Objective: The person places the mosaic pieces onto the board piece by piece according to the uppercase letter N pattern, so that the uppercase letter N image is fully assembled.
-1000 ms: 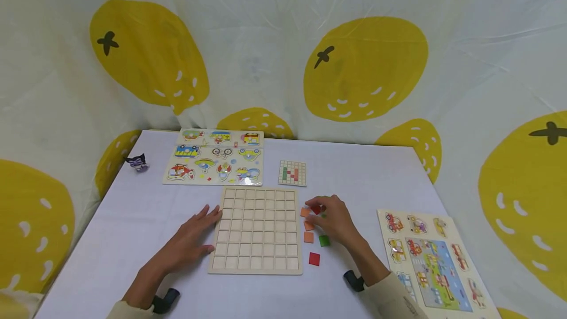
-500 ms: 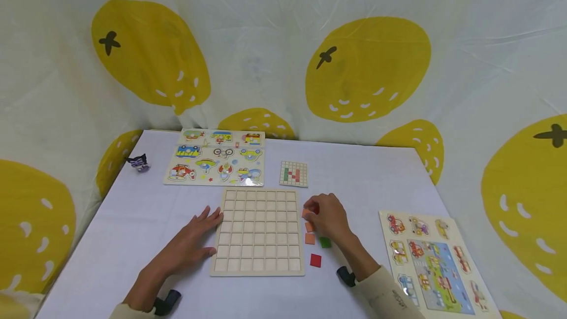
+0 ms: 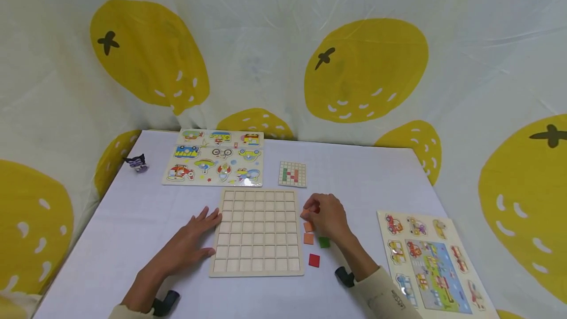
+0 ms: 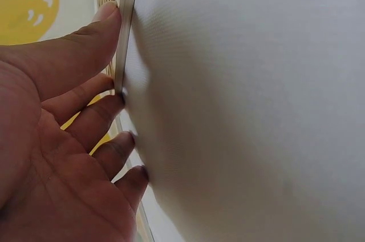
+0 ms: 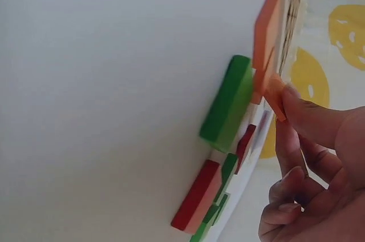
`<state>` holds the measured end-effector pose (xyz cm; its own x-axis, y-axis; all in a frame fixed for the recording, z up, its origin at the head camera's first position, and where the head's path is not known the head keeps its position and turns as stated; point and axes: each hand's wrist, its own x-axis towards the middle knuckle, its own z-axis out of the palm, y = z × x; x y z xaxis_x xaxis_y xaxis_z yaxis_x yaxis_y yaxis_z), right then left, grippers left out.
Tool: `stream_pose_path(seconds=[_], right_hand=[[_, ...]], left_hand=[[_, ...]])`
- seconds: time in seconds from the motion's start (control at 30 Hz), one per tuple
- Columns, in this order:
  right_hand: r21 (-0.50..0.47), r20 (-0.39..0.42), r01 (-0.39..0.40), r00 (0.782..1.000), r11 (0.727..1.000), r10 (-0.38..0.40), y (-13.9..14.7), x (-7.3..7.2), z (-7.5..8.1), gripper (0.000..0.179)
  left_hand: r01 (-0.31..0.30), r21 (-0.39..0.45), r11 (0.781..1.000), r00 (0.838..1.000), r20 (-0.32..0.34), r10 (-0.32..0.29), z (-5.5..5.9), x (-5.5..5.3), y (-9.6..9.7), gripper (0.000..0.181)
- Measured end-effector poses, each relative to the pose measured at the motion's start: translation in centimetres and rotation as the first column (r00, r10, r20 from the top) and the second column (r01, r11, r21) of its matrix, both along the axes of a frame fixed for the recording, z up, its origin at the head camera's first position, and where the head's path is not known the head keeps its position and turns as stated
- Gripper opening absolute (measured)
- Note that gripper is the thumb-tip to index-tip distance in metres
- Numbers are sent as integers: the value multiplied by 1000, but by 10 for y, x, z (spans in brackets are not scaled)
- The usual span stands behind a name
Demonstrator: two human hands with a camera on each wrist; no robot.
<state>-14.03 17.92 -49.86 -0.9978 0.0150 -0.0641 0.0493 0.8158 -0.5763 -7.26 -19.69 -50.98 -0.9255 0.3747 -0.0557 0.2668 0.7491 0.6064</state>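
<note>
My right hand (image 3: 330, 215) pinches an orange square tile (image 5: 276, 95) between thumb and index finger, beside the board's upper right edge. The tile is tilted; whether it clears the table cannot be told. More orange tiles (image 3: 308, 238), a green tile (image 3: 324, 242) and a red tile (image 3: 314, 260) lie near it. Further red tiles (image 5: 197, 196) and green tiles (image 5: 228, 170) show in the right wrist view, mostly hidden by the hand in the head view. At the left edge of the wooden grid board (image 3: 257, 233), my left hand (image 3: 190, 238) touches with straight, spread fingers.
Behind the board lie a small pattern card (image 3: 292, 174) and a vehicle peg puzzle (image 3: 212, 156). Another picture puzzle (image 3: 436, 265) lies at the right. A small dark figurine (image 3: 137, 162) stands at the far left. A lemon-print curtain (image 3: 257, 38) hangs behind the table.
My right hand has moved from reaching over the red and orange tiles to pinching the far orange one, its forearm shifting slightly left. The left hand stays at the board's edge.
</note>
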Motion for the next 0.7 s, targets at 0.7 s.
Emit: stream_pose_path(seconds=[0.7], right_hand=[[-175, 26, -18, 999, 984, 23, -38, 5, 4, 15]], left_hand=[[-13, -7, 1000, 1000, 22, 13, -2, 0, 1, 90]])
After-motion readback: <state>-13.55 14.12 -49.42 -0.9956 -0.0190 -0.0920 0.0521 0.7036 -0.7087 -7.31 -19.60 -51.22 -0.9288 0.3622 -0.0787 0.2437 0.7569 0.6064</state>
